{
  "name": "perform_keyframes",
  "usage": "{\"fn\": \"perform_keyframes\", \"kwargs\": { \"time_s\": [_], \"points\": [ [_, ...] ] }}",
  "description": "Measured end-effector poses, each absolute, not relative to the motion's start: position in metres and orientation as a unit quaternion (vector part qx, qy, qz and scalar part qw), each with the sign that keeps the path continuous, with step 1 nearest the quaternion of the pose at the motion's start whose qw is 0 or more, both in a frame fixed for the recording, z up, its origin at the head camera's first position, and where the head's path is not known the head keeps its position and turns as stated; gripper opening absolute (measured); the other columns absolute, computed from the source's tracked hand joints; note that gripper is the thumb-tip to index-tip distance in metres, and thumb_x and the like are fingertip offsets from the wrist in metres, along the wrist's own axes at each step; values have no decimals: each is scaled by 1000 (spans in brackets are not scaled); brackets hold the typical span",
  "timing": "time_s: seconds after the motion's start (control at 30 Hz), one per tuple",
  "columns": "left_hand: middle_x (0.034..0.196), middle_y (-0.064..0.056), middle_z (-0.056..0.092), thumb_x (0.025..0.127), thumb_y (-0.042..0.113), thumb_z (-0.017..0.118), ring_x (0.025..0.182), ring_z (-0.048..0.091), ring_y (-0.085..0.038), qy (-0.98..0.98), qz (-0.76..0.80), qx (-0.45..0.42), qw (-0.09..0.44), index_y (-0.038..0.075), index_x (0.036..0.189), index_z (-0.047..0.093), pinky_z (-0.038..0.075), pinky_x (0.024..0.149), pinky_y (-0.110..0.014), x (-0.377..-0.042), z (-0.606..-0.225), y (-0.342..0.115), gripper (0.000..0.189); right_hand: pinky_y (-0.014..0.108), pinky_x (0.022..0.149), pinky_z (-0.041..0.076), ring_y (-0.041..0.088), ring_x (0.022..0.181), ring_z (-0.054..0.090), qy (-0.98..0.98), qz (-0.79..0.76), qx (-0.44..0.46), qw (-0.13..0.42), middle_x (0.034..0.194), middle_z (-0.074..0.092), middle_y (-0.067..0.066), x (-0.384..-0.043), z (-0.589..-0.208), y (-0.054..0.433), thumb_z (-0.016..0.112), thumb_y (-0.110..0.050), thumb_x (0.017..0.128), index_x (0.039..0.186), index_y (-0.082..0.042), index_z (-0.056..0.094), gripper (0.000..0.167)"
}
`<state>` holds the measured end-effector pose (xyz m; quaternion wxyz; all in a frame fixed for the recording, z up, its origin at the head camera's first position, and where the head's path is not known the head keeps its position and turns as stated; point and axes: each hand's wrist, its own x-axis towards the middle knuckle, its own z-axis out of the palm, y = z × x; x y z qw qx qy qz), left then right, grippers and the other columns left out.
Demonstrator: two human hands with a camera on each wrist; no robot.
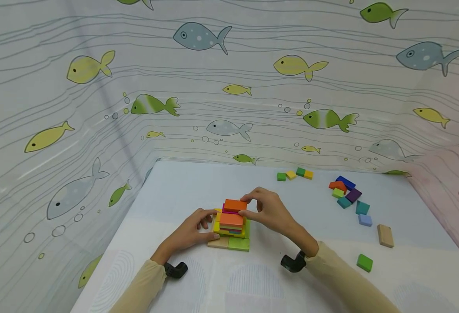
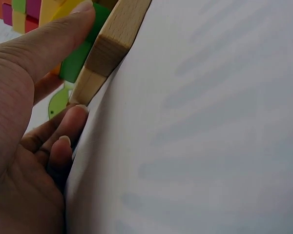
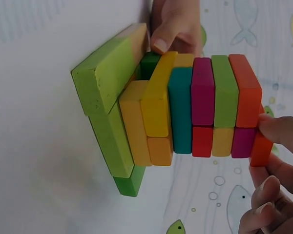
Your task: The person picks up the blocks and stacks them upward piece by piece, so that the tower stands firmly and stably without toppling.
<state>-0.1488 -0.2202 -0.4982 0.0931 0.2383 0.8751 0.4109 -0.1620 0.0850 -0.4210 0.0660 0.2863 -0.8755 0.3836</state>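
Observation:
A stepped tower of wooden blocks (image 1: 231, 221) stands on the table, with light green and bare-wood blocks at its base and teal, magenta and red layers above. At its top, my right hand (image 1: 270, 208) pinches an orange block (image 1: 235, 205) between thumb and index finger; the right wrist view shows this orange block (image 3: 261, 148) level with another orange block (image 3: 246, 90). My left hand (image 1: 192, 230) holds the tower's left side low down. Its thumb (image 2: 63, 41) lies against a yellow block above a green block (image 2: 75, 63); the other fingers bend behind, near the base.
Green and yellow blocks (image 1: 291, 174) lie at the back. A loose group of coloured blocks (image 1: 353, 195) is off to the right, with a bare-wood block (image 1: 385, 235) and a green block (image 1: 364, 262) nearer. Fish-printed sheets (image 1: 229, 104) wall the table (image 1: 182, 182).

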Motion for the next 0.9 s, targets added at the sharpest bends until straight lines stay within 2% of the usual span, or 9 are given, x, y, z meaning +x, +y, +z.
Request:
{"fn": "perform_keyframes", "kwargs": {
  "time_s": [0.3,0.47,0.73,0.9],
  "points": [
    [111,0,53,88,46,82,92,50,-17,875,412,237,95,20,148,52,41,79,-32,-149,-499,-220,72,25,63,46,12,72,52,-868,396,293,65,101,67,-4,-159,-421,82,86,-33,87,116,-18,76,34],
    [112,0,54,88,46,82,92,50,-16,875,412,238,92,19,148,52,41,79,-32,-149,-502,-219,72,27,62,47,13,71,54,-877,405,250,71,101,67,-8,-154,-419,102,80,-38,92,119,-21,76,32],
    [112,0,54,87,44,83,93,50,-15,878,408,235,87,19,148,53,41,78,-31,-148,-503,-219,72,28,61,47,19,77,55,-903,405,133,61,106,71,0,-144,-437,193,72,-38,98,121,-17,74,31],
    [112,-1,54,87,43,83,93,50,-15,878,408,235,89,19,149,52,41,78,-32,-148,-502,-219,72,26,58,42,17,76,53,-928,353,80,87,107,70,5,-127,-452,266,71,-36,100,123,-14,72,33]
  ]
}}
